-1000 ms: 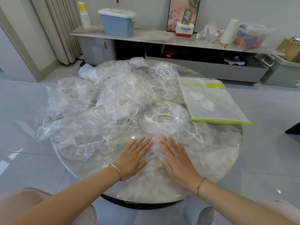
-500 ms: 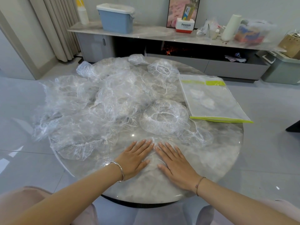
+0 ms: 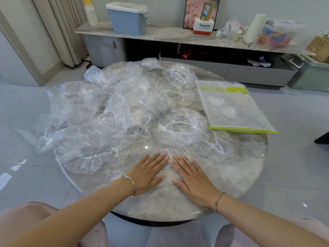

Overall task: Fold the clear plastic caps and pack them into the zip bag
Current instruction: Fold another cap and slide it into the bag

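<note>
Several crumpled clear plastic caps [image 3: 114, 111] lie heaped over the left and middle of a round marble table [image 3: 245, 168]. One cap with a visible elastic ring [image 3: 179, 127] sits just beyond my fingertips. A thin flattened clear cap [image 3: 168, 172] lies on the near part of the table under both palms. My left hand [image 3: 148, 172] and my right hand [image 3: 193, 177] press flat on it side by side, fingers straight. The zip bag [image 3: 233, 107], clear with lime-green edges, lies flat at the table's right, holding a little white material.
Behind the table runs a low cabinet [image 3: 178, 38] with a blue bin [image 3: 127, 19], a Panasonic box [image 3: 203, 26], a paper roll [image 3: 253, 28] and bagged items. Curtains [image 3: 65, 29] hang at the left. Grey tiled floor surrounds the table.
Both hands have drawn slightly closer together and stay flat on the cap; the pile and the bag have not moved.
</note>
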`<state>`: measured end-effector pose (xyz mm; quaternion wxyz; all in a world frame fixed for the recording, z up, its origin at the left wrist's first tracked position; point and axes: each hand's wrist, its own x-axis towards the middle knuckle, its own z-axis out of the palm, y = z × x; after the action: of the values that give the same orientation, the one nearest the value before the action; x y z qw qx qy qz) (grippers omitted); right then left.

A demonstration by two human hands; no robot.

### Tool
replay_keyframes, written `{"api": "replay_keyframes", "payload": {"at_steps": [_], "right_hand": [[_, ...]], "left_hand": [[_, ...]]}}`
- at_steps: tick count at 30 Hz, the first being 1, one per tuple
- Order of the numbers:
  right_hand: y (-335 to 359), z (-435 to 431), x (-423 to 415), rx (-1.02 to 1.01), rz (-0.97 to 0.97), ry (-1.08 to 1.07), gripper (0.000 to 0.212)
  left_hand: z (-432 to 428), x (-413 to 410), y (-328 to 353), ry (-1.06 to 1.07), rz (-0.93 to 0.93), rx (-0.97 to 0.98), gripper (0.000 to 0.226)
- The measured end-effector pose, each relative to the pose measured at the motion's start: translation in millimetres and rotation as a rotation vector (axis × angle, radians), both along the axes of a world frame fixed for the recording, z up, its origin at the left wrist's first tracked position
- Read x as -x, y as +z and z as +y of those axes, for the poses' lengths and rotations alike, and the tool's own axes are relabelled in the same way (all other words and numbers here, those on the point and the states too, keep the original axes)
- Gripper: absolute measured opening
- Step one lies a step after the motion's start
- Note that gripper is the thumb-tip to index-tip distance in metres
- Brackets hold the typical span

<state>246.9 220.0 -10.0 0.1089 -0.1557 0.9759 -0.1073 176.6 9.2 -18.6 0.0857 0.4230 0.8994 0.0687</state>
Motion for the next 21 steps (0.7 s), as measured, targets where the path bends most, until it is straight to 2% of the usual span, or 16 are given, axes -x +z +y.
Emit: {"api": "replay_keyframes", "payload": {"at_steps": [3,7,11,12,15,18,21], "right_hand": [[4,1,0,0.020,0.047,-0.006,0.069],[10,0,-1,0.035,0.345,0.058,0.057],[8,3,-1,0.027,0.565,0.203,0.036],[7,5,-1,0.012,0.607,0.219,0.030],[8,18,0,-0.010,0.634,0.163,0.030],[9,31,-6,0.021,0.522,0.135,0.039],[4,30,-10,-0.010,0.462,0.306,0.043]], "left_hand": [[-3,4,5,0.007,-0.015,-0.034,0.086],[-7,2,23,0.069,-0.019,-0.094,0.085],[-4,-4,42,0.119,-0.014,-0.193,0.035],[-4,-5,47,0.124,-0.024,-0.231,0.031],[-7,-3,41,0.028,-0.002,-0.292,0.039],[-9,2,20,-0.094,-0.015,-0.139,0.055],[-10,-2,9,-0.136,-0.009,-0.012,0.073]]}}
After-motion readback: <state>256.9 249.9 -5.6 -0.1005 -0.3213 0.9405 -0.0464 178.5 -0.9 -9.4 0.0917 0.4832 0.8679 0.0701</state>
